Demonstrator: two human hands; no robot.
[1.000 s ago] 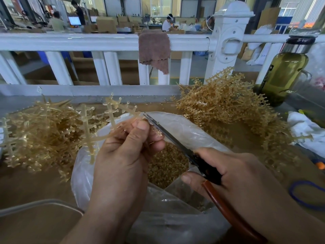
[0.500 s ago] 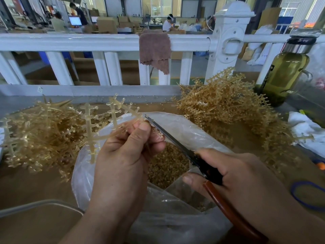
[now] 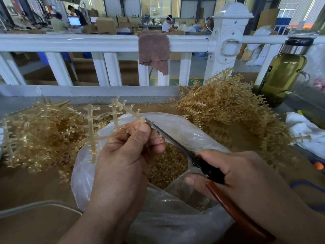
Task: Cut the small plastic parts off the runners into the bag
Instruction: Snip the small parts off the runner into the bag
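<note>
Beyond a white railing (image 3: 70, 43) with a brown cloth (image 3: 153, 50) draped over it, a workshop stretches away; on our side lies a brown table (image 3: 26, 187). We work over a clear plastic bag (image 3: 175, 127) that stands open mid-table, its bottom filled with small amber parts (image 3: 168, 166). Our left hand (image 3: 123, 159) pinches a branched amber runner (image 3: 114, 117) between thumb and curled fingers, above the bag's mouth. Our right hand (image 3: 246, 176) grips the scissors (image 3: 175, 143) by their reddish-brown handles, the blade tips touching the runner just beside the left thumb. More runners flank the bag, a left heap (image 3: 38, 138) and a right heap (image 3: 225, 110). A bottle (image 3: 284, 74) of greenish liquid stands far right, near the railing.
</note>
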